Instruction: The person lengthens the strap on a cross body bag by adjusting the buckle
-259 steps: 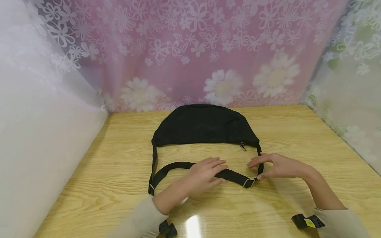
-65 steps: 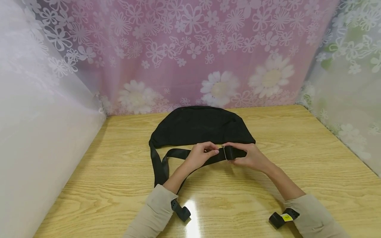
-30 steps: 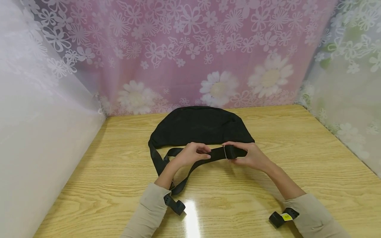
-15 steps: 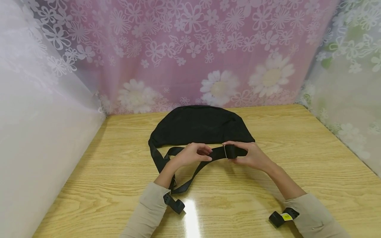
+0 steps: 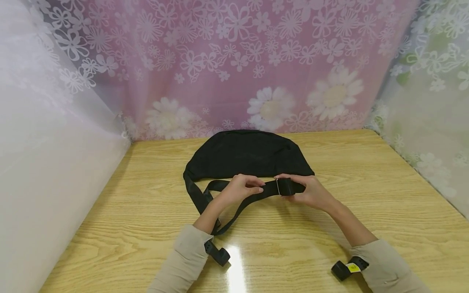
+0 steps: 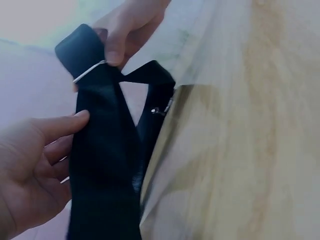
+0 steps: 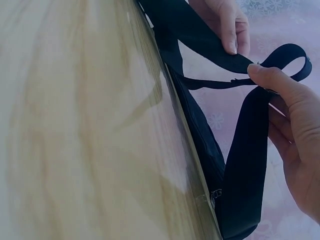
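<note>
Pink cloth [image 5: 220, 61], printed with white flowers, is hung behind the far edge of the worktop [image 5: 146, 244], whose pale wood grain is glossed and crossed by a bright reflection towards the near edge. Sheer whitish cloth [image 5: 47, 154] is hung along the left edge, flower-printed cloth [image 5: 428, 142] along the right.

By the far edge, roughly midway between the side edges, the bag [image 5: 249, 154] is laid; it is made of soft matt black fabric, half-moon in shape, its straight side turned to the near edge. Its strap [image 5: 269, 188], of flat black webbing, is partly lifted in front of that side and bent into loops. At the metal buckle [image 5: 278, 187] the strap is pinched by the right hand [image 5: 311, 191], the grip clamped on the folded webbing. Just left of the buckle, the strap is held by the left hand [image 5: 239, 189], the grip lightly clamped between thumb and fingers.
</note>
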Tool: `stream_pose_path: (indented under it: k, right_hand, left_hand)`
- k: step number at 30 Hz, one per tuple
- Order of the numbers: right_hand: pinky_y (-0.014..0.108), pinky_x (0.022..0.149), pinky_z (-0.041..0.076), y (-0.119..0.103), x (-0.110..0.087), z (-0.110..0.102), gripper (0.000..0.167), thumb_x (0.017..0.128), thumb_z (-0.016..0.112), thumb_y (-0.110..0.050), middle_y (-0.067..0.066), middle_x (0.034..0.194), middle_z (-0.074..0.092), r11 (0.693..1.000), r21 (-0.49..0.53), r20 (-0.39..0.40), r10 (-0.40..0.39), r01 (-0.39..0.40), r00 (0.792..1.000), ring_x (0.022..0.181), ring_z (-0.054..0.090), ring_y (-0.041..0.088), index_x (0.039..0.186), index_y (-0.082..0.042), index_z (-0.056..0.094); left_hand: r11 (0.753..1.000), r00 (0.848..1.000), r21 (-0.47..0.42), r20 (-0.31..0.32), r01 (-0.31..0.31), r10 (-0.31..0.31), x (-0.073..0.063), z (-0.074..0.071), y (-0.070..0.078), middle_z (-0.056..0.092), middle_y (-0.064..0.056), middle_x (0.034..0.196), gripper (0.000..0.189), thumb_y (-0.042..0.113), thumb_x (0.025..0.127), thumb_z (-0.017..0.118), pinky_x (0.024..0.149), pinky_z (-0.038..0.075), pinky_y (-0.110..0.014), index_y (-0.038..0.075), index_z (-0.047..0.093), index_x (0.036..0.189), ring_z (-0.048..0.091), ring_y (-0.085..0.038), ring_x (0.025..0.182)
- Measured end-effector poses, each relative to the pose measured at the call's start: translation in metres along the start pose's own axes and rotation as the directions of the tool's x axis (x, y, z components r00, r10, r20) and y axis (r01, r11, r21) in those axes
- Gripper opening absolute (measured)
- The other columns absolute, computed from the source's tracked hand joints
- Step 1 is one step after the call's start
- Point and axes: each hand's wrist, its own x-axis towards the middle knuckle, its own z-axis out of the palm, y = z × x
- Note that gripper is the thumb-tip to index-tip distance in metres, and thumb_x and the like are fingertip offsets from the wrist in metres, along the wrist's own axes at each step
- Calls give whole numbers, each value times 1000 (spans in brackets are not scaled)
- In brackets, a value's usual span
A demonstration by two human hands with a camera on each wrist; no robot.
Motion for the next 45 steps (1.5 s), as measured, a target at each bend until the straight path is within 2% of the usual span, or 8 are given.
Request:
stream_pose_path:
  k: [4, 10, 14, 18, 26, 33, 38, 45]
  right_hand:
    - [19, 80, 44, 0, 0, 0, 49, 66, 75, 12, 15, 105, 64, 1000, -21, -1, -2, 2, 1000, 95, 59, 16, 112, 6, 60]
    - [21, 77, 46, 15, -5, 3, 54, 64, 78, 10, 14, 103, 63, 997, -69, -20, -38, 37, 999, 92, 59, 19, 114, 4, 60]
    - [25, 75, 48, 32, -11, 6, 57, 65, 80, 5, 9, 105, 63, 995, -98, -14, -24, 22, 1000, 92, 59, 19, 119, -3, 60]
    - [29, 77, 49, 37, -12, 8, 62, 66, 80, 3, 8, 110, 62, 991, -133, 4, -28, 29, 1000, 97, 59, 21, 123, -7, 58]
    - [38, 77, 50, 35, -9, 15, 63, 65, 78, 10, 14, 115, 58, 983, -176, 21, -39, 42, 999, 100, 59, 30, 121, 0, 51]
    - [33, 80, 49, 34, -7, 18, 59, 61, 82, 3, 9, 109, 58, 965, -252, 10, -72, 72, 997, 99, 57, 25, 115, 0, 58]
    - [17, 81, 44, 33, -6, 20, 57, 58, 85, -5, 4, 103, 54, 948, -297, -11, -122, 113, 992, 94, 56, 20, 109, -2, 61]
    - [26, 71, 51, 35, -6, 22, 58, 56, 82, 3, 9, 103, 56, 950, -248, 1, -197, 191, 980, 91, 58, 24, 110, 5, 62]
  left_hand:
    - [993, 992, 105, -110, -54, 66, 1, 9, 1, 65, 1, 95, 15, 11, 87, 64, 70, 47, -18, 7, 69, 101, 58, -9, 84]
    - [936, 949, 332, -239, -118, 205, 1, 20, 6, 50, 1, 80, 15, 13, 81, 72, 56, 39, -17, 11, 66, 95, 44, -9, 67]
    - [945, 955, 271, -181, -182, 236, 1, 25, 8, 49, -2, 87, 33, 11, 79, 73, 60, 42, -15, 6, 59, 109, 48, -9, 69]
    - [957, 967, 220, -132, -188, 220, 2, 31, 6, 51, -4, 98, 51, 12, 77, 75, 70, 45, -13, 5, 51, 122, 55, -11, 80]
    - [971, 956, 85, -174, -224, 235, 3, 45, -5, 51, -11, 115, 58, 6, 76, 75, 82, 43, -14, 2, 46, 126, 57, -17, 99]
    - [987, 979, -75, -152, -145, 133, 3, 48, -12, 49, -10, 124, 65, 7, 74, 77, 85, 45, -22, 7, 44, 130, 55, -17, 105]
    - [987, 983, -86, -137, -138, 126, 3, 49, -13, 49, -8, 126, 69, 10, 73, 78, 85, 44, -19, 9, 43, 132, 54, -14, 108]
    - [986, 971, -15, -174, -169, 164, 2, 49, -16, 52, -9, 123, 63, 7, 73, 78, 83, 44, -18, 6, 47, 128, 54, -17, 108]
